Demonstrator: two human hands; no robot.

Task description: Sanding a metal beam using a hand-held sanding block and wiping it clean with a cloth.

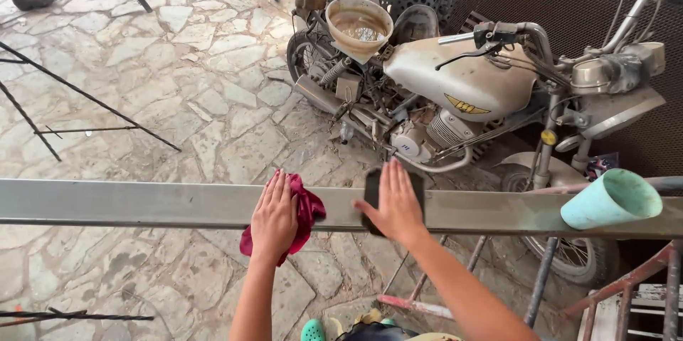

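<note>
A long grey metal beam (pixel 142 202) runs across the view from left to right at waist height. My left hand (pixel 274 216) lies flat on a dark red rag (pixel 307 213), pressing it against the beam. My right hand (pixel 395 202) rests flat on a black phone-like slab (pixel 371 195) that lies on the beam. The two hands are a short gap apart near the beam's middle.
A turquoise cup (pixel 612 200) lies on its side on the beam at right. Behind the beam stands a dusty motorcycle (pixel 462 85) with a funnel (pixel 358 26) on its seat. Thin metal rods (pixel 85 95) stand on the stone paving at left. A red metal frame (pixel 626 291) sits at lower right.
</note>
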